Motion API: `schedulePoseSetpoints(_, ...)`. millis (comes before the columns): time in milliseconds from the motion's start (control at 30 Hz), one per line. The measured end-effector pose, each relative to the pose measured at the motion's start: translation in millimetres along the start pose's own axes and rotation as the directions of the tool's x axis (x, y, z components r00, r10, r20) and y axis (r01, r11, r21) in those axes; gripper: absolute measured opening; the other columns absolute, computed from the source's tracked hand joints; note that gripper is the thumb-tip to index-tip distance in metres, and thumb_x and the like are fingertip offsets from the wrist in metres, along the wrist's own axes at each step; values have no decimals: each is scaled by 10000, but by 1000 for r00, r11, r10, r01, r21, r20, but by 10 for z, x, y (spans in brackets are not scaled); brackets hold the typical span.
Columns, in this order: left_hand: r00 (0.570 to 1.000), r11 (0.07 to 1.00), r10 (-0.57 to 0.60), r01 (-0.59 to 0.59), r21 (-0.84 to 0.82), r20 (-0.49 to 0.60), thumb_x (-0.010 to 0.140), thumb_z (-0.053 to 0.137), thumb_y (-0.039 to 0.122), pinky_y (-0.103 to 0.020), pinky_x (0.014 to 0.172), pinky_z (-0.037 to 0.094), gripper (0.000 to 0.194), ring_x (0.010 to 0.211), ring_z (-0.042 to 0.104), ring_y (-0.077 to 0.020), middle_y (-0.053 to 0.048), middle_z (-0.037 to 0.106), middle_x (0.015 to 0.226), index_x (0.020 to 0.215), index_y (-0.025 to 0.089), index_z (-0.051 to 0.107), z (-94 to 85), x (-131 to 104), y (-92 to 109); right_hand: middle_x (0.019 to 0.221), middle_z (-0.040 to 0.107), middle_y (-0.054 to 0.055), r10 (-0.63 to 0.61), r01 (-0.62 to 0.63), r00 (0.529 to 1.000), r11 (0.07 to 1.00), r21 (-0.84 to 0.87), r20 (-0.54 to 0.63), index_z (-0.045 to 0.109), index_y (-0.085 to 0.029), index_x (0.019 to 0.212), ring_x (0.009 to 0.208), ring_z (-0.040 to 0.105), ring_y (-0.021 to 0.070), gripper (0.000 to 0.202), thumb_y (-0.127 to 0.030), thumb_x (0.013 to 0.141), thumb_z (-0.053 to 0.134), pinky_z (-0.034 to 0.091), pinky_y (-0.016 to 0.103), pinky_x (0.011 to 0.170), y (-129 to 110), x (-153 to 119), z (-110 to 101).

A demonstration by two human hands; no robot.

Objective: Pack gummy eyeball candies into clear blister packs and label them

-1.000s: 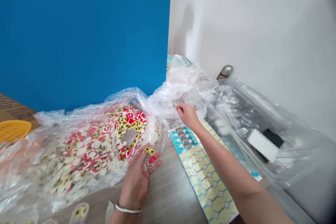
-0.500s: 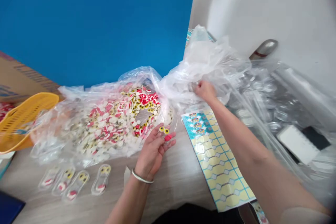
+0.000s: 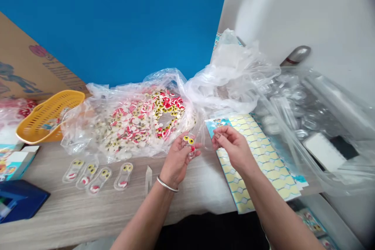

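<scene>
My left hand grips a small clear plastic case holding two yellow eye pieces and a red piece. To its right, over the sticker sheet, my right hand has its thumb and fingers pinched together; whatever sits in the pinch is too small or clear to name. Behind my hands lies an open plastic bag full of loose yellow eye discs and red-and-white pieces. Several filled clear cases, one of them a little apart, lie on the table at left.
A yellow basket stands at left beside a cardboard box. A dark blue holder sits front left. Tweezers lie on the table. A crumpled clear bag and a bin of clear plastic parts are at right.
My right hand has come back from the crumpled clear bag to beside my left hand. The left hand still holds the case. The camera view has shifted a little left.
</scene>
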State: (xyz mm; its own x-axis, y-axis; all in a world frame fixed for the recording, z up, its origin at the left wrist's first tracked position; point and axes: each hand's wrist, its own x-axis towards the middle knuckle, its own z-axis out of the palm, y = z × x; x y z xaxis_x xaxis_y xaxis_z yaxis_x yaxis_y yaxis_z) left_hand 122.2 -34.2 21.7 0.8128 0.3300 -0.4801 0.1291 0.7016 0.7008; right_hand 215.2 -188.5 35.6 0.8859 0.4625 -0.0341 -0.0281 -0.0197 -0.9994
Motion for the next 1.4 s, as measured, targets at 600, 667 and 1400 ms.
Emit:
schedulePoseSetpoints(600, 998, 992, -24, 31, -122, 57, 774, 675, 161, -227, 648, 496, 349, 822, 663, -160, -82, 701, 1051, 1121, 161, 638, -185, -223, -192, 1064, 628, 78, -248, 599, 788, 524, -606, 564, 672, -233, 1116, 991, 584, 224, 191, -209, 965, 558, 477, 362, 857, 158, -344, 258)
schedulePoseSetpoints(667, 997, 991, -33, 42, -126, 69, 769, 694, 180, -217, 637, 476, 352, 789, 641, -145, -70, 705, 1024, 1116, 165, 642, -195, -233, -233, 1026, 619, 80, -196, 590, 791, 494, -639, 580, 680, -203, 1045, 951, 575, 218, 153, -190, 966, 550, 464, 354, 832, 155, -371, 317)
schedulePoseSetpoints(1400, 995, 988, -104, 103, -118, -1, 791, 683, 165, -303, 734, 573, 387, 913, 702, -220, -105, 687, 1114, 1169, 163, 599, -188, -243, -304, 909, 656, 44, -167, 246, 969, 609, -754, 181, 668, -222, 953, 812, 625, 187, 159, -243, 982, 512, 467, 298, 730, 310, -346, 117)
